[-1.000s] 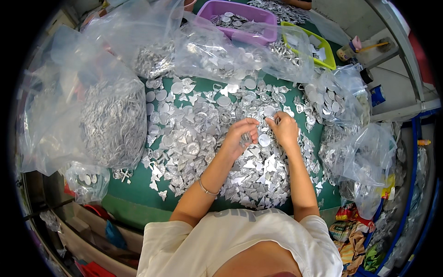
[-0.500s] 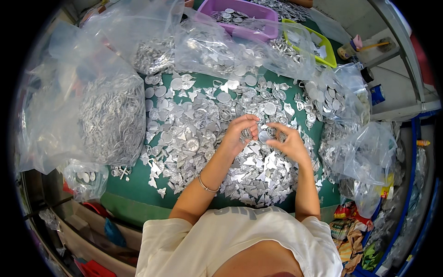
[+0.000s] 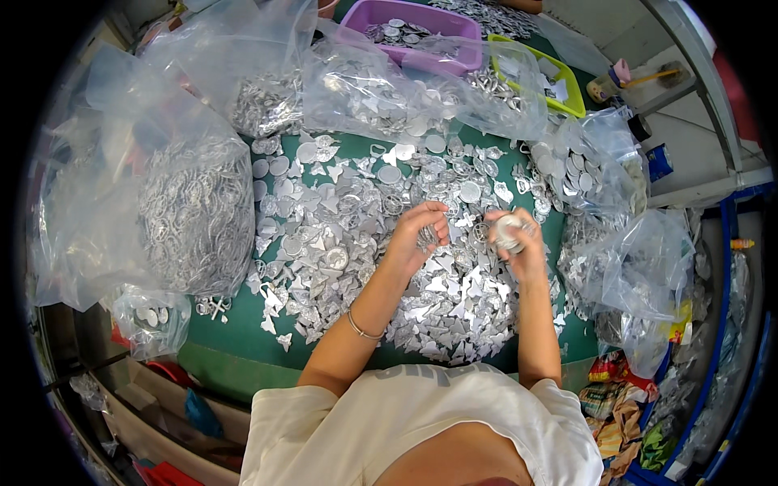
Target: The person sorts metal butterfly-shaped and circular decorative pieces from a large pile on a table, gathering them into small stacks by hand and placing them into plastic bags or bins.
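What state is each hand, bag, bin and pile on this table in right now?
Left hand: raised, fingers pinching small silver pieces.
Right hand: closed around a round silver disc.
Big clear bag: open, full of metal rings.
Purple bin: partly filled.
Silver pile: spread loose over green table.

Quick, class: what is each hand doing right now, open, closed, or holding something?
Left hand: fingers curled around small silver metal pieces.
Right hand: closed on a round silver disc.
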A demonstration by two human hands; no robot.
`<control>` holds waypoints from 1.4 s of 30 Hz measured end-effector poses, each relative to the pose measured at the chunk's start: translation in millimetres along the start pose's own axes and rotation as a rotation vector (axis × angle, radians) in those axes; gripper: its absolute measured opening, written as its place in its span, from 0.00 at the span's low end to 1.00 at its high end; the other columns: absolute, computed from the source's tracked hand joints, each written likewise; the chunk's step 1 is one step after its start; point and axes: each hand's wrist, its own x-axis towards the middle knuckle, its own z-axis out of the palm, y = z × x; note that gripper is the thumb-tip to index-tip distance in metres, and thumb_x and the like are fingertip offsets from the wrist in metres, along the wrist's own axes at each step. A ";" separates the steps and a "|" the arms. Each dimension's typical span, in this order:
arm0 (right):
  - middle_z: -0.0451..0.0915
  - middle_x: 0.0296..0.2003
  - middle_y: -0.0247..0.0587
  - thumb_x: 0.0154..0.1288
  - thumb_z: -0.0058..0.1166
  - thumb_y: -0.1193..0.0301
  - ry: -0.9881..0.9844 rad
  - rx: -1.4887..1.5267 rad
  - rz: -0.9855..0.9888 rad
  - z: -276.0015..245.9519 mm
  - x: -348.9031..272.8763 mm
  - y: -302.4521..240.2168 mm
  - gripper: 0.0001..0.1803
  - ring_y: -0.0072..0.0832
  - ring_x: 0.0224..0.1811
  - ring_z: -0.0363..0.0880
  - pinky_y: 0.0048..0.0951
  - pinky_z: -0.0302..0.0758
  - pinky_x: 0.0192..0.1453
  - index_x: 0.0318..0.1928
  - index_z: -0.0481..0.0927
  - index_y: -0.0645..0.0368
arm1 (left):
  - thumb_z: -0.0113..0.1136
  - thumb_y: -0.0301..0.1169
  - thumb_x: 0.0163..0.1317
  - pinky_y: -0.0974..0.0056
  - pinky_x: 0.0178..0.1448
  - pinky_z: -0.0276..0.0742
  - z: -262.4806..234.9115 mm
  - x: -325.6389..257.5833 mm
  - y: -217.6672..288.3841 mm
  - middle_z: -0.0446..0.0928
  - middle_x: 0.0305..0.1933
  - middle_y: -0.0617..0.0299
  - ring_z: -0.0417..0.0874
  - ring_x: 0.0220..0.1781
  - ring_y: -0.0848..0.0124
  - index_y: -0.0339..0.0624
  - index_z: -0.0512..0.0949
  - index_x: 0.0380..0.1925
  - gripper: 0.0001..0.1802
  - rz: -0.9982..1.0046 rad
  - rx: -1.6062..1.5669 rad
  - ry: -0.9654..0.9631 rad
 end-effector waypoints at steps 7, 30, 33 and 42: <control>0.58 0.19 0.32 0.61 0.45 0.69 0.201 0.475 0.065 -16.3 13.0 -20.0 0.08 0.24 0.23 0.59 0.20 0.59 0.19 0.39 0.70 0.58 | 0.50 0.25 0.54 0.73 0.23 0.58 -2.7 2.3 -1.1 0.64 0.21 0.64 0.65 0.24 0.75 0.38 0.70 0.33 0.06 -0.016 -0.010 -0.029; 0.77 0.26 0.46 0.53 0.59 0.66 0.710 -1.459 -0.070 -25.2 -1.6 -21.4 0.10 0.44 0.29 0.76 0.39 0.69 0.33 0.29 0.77 0.60 | 0.50 0.26 0.54 0.72 0.24 0.59 -2.2 1.0 -0.7 0.63 0.21 0.64 0.65 0.24 0.75 0.38 0.69 0.34 0.07 -0.028 -0.015 -0.004; 0.78 0.28 0.47 0.53 0.59 0.64 0.682 -1.442 -0.209 -36.1 -6.1 -9.1 0.11 0.45 0.30 0.76 0.39 0.70 0.34 0.29 0.77 0.59 | 0.50 0.26 0.54 0.72 0.23 0.58 0.5 0.7 0.0 0.63 0.22 0.64 0.65 0.24 0.75 0.38 0.69 0.34 0.07 -0.027 -0.024 -0.006; 0.79 0.28 0.47 0.51 0.60 0.63 0.533 -1.446 0.043 -12.5 3.5 22.5 0.13 0.37 0.28 0.77 0.33 0.71 0.33 0.28 0.79 0.63 | 0.50 0.26 0.54 0.72 0.24 0.59 -1.5 0.7 -0.7 0.64 0.21 0.64 0.65 0.24 0.75 0.38 0.69 0.35 0.08 -0.026 -0.021 -0.019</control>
